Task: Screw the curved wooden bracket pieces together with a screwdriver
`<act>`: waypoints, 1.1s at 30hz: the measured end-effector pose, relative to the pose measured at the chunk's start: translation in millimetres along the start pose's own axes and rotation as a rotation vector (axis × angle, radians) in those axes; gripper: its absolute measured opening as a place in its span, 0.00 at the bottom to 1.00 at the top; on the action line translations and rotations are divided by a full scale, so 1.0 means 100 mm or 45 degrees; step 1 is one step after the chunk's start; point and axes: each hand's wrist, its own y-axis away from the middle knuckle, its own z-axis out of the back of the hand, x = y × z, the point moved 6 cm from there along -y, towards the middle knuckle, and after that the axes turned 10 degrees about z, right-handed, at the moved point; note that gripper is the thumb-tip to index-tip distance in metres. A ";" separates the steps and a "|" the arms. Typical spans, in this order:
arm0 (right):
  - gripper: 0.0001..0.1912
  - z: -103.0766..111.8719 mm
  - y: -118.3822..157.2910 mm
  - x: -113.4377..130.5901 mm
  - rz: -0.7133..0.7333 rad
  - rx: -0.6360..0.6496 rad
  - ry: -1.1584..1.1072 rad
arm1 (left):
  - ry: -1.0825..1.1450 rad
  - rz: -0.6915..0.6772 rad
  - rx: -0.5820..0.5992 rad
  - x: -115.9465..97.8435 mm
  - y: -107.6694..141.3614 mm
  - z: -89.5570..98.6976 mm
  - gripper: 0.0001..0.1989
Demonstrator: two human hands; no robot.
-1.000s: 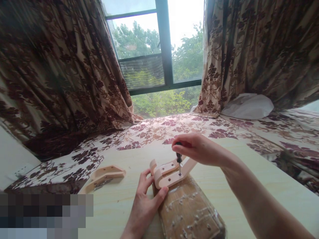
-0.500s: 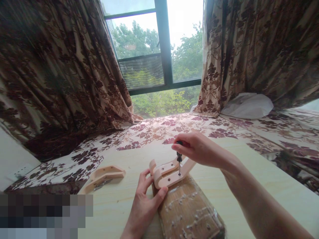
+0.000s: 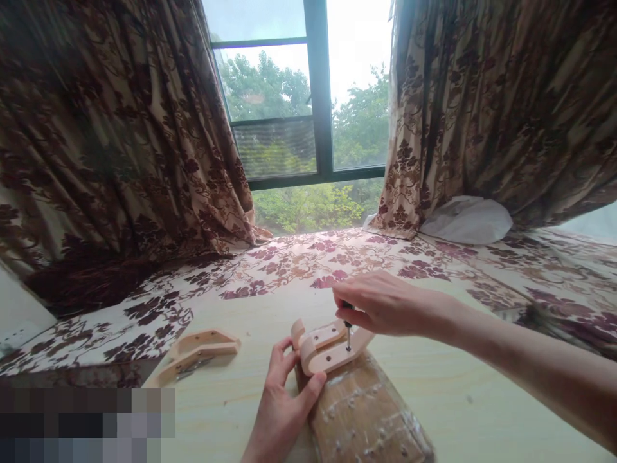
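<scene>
My right hand (image 3: 380,303) is closed around the dark handle of a screwdriver (image 3: 348,335), held upright. Its metal tip stands in a hole of a pale wooden hook-shaped bracket (image 3: 340,359). Beside that bracket lies a second matching bracket (image 3: 328,335), also with dark holes. My left hand (image 3: 284,402) grips the brackets' rounded ends, thumb on the near side and fingers on the far side. Both brackets rest on a brown block wrapped in clear plastic (image 3: 369,411), with several small bumps on top. The screw under the tip is too small to make out clearly.
Two more angled wooden brackets (image 3: 214,348) lie on the pale wooden board (image 3: 463,392) to the left, with several loose screws (image 3: 193,366) by them. Behind are flowered fabric (image 3: 289,260), curtains (image 3: 159,161), a window and a white bag (image 3: 467,220).
The view has tilted up a little. My right hand sits lower over the screwdriver, its wrist turned, covering more of the handle. My left hand keeps its grip on the brackets.
</scene>
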 end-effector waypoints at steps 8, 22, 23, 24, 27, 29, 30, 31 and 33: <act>0.11 -0.09 -0.18 0.10 -0.154 -0.023 0.124 | -0.095 -0.042 -0.239 -0.02 0.29 0.26 0.18; 0.06 0.08 0.06 0.12 -0.062 0.079 -0.039 | -0.684 -0.457 -0.049 -0.64 0.30 -0.55 0.28; 0.06 0.10 0.08 0.13 -0.056 0.093 -0.053 | -0.712 -0.442 -0.022 -0.61 0.30 -0.56 0.29; 0.06 0.12 0.10 0.16 -0.047 0.107 -0.067 | -0.749 -0.434 0.012 -0.57 0.32 -0.56 0.30; 0.07 0.17 0.15 0.26 -0.027 0.167 -0.098 | -0.852 -0.508 0.129 -0.44 0.44 -0.56 0.32; 0.08 0.18 0.20 0.31 -0.035 0.220 -0.103 | -0.859 -0.602 0.148 -0.38 0.52 -0.54 0.34; 0.08 0.18 0.22 0.33 -0.041 0.238 -0.101 | -0.865 -0.623 0.145 -0.35 0.55 -0.52 0.35; 0.08 0.18 0.25 0.34 -0.051 0.249 -0.101 | -0.875 -0.635 0.137 -0.33 0.58 -0.51 0.35; 0.07 0.18 0.28 0.33 -0.065 0.261 -0.105 | -0.906 -0.645 0.120 -0.31 0.61 -0.51 0.36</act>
